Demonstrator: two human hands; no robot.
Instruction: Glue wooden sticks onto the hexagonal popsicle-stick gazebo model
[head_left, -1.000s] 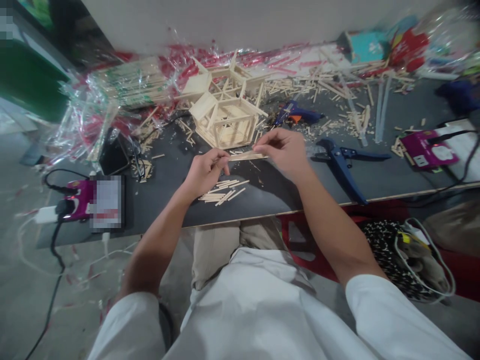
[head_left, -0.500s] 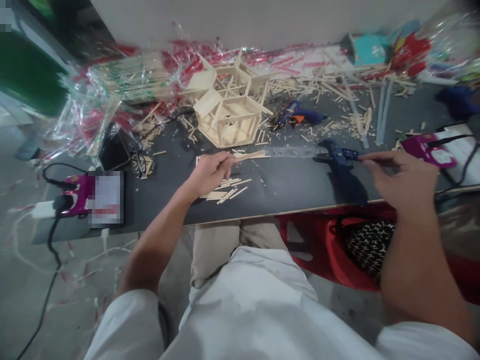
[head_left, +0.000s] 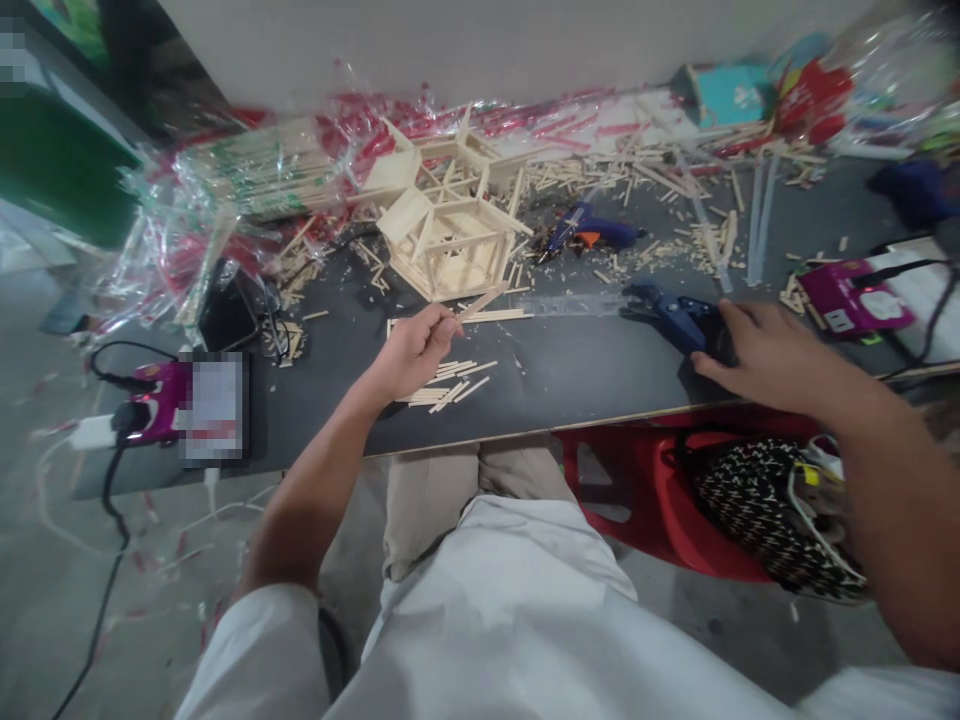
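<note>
My left hand [head_left: 420, 345] pinches a flat wooden stick [head_left: 486, 300] that points up to the right. Below that hand lies a small pile of short thin sticks [head_left: 465, 380], with more sticks beside a clear plastic ruler [head_left: 574, 304]. My right hand [head_left: 765, 350] is closed round the handles of a dark blue hand cutter [head_left: 679, 318] at the ruler's right end. Thumb and fingers lie on either side of the handles. Just beyond my left hand stands a hexagonal wooden stick structure [head_left: 450, 245] with flaps angled outward.
A blue glue gun [head_left: 592, 230] lies behind the ruler among wood scraps. Purple power boxes [head_left: 855, 297] with cables sit at both ends of the dark table. Plastic-wrapped stick bundles [head_left: 255, 165] lie back left. A red chair [head_left: 675, 500] with a patterned bag stands below the edge.
My right hand has gone from pinching the cutter's end to closing round its handles, and the cutter has turned. The stick in my left hand has tilted upward.
</note>
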